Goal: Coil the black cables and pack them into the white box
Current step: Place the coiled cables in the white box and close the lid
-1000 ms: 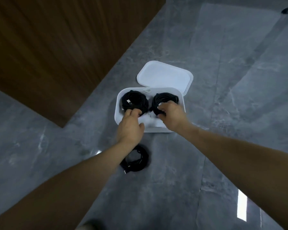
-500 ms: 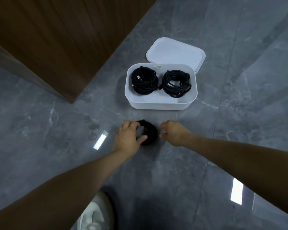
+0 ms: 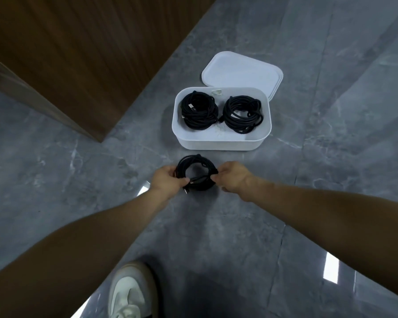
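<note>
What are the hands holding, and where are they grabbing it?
Both hold one coiled black cable in front of the white box. The left hand pinches its left side, the right hand its right side.

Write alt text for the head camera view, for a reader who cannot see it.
A person's left hand and right hand grip opposite sides of a coiled black cable over a grey floor. Just beyond, an open white box holds two more black coils side by side, its lid lying behind it.
</note>
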